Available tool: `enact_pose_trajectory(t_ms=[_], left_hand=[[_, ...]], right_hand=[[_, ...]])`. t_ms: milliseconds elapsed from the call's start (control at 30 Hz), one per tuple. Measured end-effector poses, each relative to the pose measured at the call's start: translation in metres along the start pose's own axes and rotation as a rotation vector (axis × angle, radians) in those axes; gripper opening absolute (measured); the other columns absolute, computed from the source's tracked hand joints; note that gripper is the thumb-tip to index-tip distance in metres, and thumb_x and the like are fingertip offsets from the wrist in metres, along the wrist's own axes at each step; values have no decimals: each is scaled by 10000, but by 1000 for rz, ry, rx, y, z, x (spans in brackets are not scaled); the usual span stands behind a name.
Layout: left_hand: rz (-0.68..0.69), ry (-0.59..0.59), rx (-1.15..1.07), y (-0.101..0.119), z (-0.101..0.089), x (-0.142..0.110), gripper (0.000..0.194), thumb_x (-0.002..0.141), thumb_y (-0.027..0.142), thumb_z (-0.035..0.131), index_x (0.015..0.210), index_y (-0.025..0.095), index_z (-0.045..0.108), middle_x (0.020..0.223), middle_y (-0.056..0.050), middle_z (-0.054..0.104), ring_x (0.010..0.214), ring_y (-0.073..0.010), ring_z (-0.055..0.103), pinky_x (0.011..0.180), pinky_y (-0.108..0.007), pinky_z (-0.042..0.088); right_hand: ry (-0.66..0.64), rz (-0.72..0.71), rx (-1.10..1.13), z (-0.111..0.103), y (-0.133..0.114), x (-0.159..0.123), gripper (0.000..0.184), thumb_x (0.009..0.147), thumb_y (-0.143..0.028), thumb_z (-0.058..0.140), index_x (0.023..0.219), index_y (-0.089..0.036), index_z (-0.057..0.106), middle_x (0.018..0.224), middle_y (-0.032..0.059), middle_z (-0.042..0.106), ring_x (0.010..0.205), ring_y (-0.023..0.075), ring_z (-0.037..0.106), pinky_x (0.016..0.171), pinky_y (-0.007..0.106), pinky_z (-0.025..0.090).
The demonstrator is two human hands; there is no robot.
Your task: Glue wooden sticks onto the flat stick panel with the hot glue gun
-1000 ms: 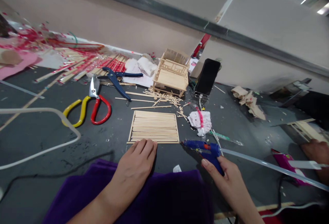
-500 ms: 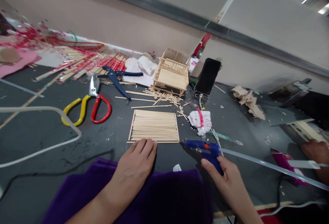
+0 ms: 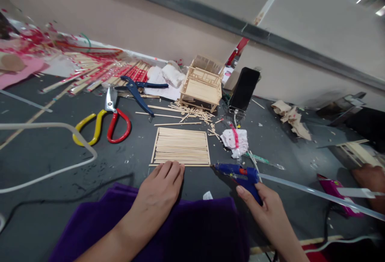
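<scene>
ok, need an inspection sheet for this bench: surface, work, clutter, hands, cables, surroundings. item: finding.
Surface: dark gray table, dotted with small scraps.
Work: stick panel lying flat; blue glue gun, nozzle at the panel's near right corner, contact too small to tell.
Clutter: stick offcuts, scissors, blue-handled cutter, crumpled paper.
Left hand: fingertips at the panel's near edge.
Right hand: wrapped around the glue gun's handle.
Cables: white cable looping at the left.
Cables across the panel: nothing seen.
Surroundings: pale wall behind; wooden model and phone at the back; co-worker's hand at the right edge.
</scene>
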State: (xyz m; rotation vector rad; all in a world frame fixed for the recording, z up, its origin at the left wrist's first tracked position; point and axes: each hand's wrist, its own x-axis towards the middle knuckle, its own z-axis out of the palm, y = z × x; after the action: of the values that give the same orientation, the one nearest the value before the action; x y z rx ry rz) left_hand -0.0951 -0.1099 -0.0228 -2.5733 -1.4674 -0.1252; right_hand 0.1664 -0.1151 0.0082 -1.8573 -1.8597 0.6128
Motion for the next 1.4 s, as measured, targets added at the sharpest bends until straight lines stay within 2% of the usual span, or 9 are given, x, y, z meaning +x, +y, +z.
enact_pose_trajectory(t_ms=[267,800,1200,1400], left_hand=[[-10,17,-6,0,1,0,432,788,-9,501,1204,65,590,1081,-127,624,992,-259,559,838,-374,499],[-14,18,11,1,3,1,446,781,-13,490,1212,59,581,1087,-135,618,986,-259,551,849,-381,483],[-6,-10,72,2,4,-1,457,805,-20,407,1223,68,570,1081,-139,615,975,-256,557,869,-412,469],[10,-20,58,4,5,1,446,819,-20,383,1223,49,559,1102,-158,595,1000,-262,539,863,-414,465]], right_hand=[[-18,12,29,1,0,1,369,835,-487,543,618,-188,542,540,-5,551,477,131,486,446,219,365],[-19,16,34,-1,4,0,381,829,-506,544,640,-177,582,550,1,570,496,139,510,456,220,379],[-3,17,63,-1,1,1,385,821,-511,557,676,-159,622,570,13,591,499,139,507,453,222,384],[-15,57,90,-2,-2,1,372,821,-500,569,762,-148,673,656,48,670,586,179,593,532,244,460]])
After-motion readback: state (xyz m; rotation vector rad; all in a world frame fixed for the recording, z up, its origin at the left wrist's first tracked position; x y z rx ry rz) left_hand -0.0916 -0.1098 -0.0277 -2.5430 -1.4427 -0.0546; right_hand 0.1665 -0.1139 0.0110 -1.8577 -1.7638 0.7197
